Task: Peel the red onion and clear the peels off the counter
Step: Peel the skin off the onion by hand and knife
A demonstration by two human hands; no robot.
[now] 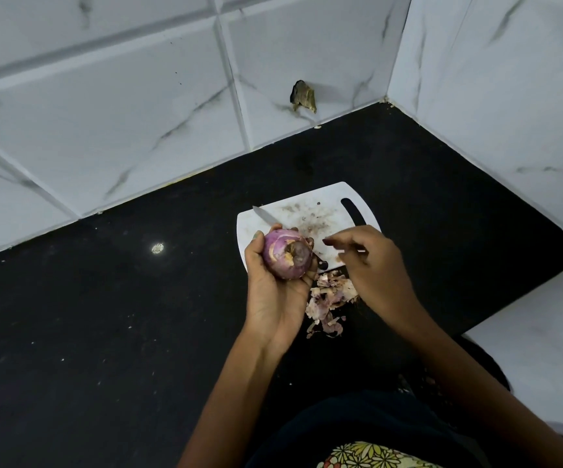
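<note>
My left hand (275, 288) grips a red onion (285, 253), its fingers curled round it, and holds it above the near left corner of a white cutting board (327, 211). The onion shows purple skin and a brown patch at its end. My right hand (371, 265) hovers just right of the onion with fingers stretched toward it and nothing in them. A pile of pale purple peels (329, 300) lies on the black counter (104, 332) between my wrists. A knife (265, 216) lies on the board, its blade pointing far left and its handle mostly hidden behind the onion.
White marble-look tiled walls (121, 113) close the counter at the back and right, meeting in a corner. A broken hole (303, 96) marks the back wall. A white ledge (543, 359) stands at the near right. Small crumbs dot the counter.
</note>
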